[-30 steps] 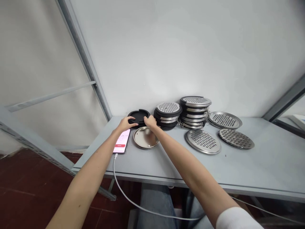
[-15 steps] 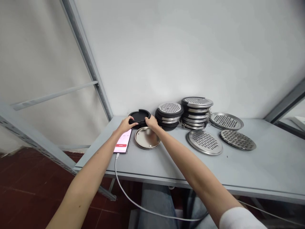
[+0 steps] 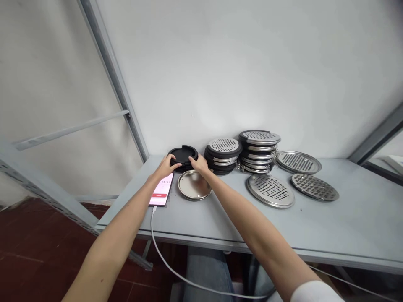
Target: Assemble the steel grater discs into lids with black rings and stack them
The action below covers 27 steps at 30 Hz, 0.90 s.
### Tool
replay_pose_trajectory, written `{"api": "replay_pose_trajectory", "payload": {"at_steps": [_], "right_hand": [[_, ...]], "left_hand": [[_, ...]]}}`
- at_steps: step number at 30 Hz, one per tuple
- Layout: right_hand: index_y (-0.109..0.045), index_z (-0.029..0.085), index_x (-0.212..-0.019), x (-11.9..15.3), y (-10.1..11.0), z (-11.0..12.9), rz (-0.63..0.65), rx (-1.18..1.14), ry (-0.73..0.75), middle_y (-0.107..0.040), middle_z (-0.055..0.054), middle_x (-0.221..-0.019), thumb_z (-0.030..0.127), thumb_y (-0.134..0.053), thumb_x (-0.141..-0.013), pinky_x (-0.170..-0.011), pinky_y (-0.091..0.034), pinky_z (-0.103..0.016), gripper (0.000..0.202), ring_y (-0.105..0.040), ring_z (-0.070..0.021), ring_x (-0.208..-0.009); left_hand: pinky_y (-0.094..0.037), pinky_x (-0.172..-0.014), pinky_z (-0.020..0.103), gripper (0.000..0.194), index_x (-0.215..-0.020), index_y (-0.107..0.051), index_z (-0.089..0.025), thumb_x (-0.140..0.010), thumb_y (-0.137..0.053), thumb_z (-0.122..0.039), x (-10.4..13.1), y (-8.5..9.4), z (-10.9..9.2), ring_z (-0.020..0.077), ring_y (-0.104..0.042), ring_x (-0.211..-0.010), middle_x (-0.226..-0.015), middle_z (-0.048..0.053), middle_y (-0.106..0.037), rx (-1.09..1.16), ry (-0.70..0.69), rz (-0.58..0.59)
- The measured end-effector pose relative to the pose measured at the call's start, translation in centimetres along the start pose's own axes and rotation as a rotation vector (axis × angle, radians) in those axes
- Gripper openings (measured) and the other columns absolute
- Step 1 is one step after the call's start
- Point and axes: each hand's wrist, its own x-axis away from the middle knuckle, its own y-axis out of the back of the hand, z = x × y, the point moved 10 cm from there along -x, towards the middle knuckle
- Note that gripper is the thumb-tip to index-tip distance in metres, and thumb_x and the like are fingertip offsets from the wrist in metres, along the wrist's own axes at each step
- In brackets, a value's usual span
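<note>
At the back left of the table, a black round shallow holder (image 3: 182, 154) with a raised rim lies on top of other black pieces. My left hand (image 3: 165, 166) grips its left front edge, thumb in front and fingers round the side. On the opposite side my right hand (image 3: 199, 162) is closed on the rim, thumb toward the inside. Just in front of the hands lies a shiny round steel plate (image 3: 192, 184), partly covered by my right wrist. Below my left hand is a phone (image 3: 161, 191) with a lit screen and a white cable (image 3: 176, 272).
Right of the hands stand two stacks of black and steel discs, a lower perforated stack (image 3: 224, 145) and a taller one (image 3: 260, 137), with small chains hanging. Farther right lie perforated steel plates (image 3: 271, 191), (image 3: 315, 187) and a rimmed one (image 3: 299, 162). A grey metal frame (image 3: 110, 71) rises at left.
Both hands stay on the black holder; my right thumb has shifted slightly left along the rim. The view has tilted a little, so the table sits slightly lower.
</note>
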Motion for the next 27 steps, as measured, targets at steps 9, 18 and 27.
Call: {"api": "replay_pose_trajectory", "payload": {"at_steps": [9, 18, 27], "right_hand": [[-0.046, 0.007, -0.128, 0.3, -0.3, -0.3, 0.018, 0.067, -0.025, -0.059, -0.022, -0.122, 0.046, -0.042, -0.091, -0.096, -0.043, -0.041, 0.054, -0.057, -0.0316, -0.116], [-0.030, 0.002, -0.140, 0.7, -0.5, 0.0, 0.056, 0.093, -0.003, -0.055, -0.026, -0.127, 0.048, -0.034, -0.095, -0.098, -0.041, -0.043, 0.065, -0.053, -0.0337, -0.120], [-0.031, 0.000, -0.141, 1.4, -0.2, 0.5, 0.091, 0.124, -0.028, -0.055, -0.026, -0.128, 0.046, -0.041, -0.093, -0.099, -0.040, -0.041, 0.068, -0.052, -0.0336, -0.122]], "left_hand": [[-0.045, -0.084, 0.037, 0.037, -0.100, -0.054, -0.022, -0.080, -0.063, -0.052, 0.5, -0.3, -0.4, 0.0231, -0.056, -0.094, -0.096, 0.005, -0.061, -0.100, 0.005, 0.017], [-0.045, -0.093, 0.042, 0.067, -0.130, -0.041, -0.017, -0.078, -0.063, -0.054, 1.0, -0.4, -1.2, 0.0305, -0.057, -0.112, -0.122, 0.015, -0.058, -0.111, 0.032, 0.036], [-0.048, -0.091, 0.043, 0.081, -0.130, -0.042, -0.015, -0.064, -0.078, -0.047, 0.8, -0.5, -0.8, 0.0332, -0.058, -0.110, -0.116, 0.015, -0.062, -0.133, 0.027, 0.070]]}}
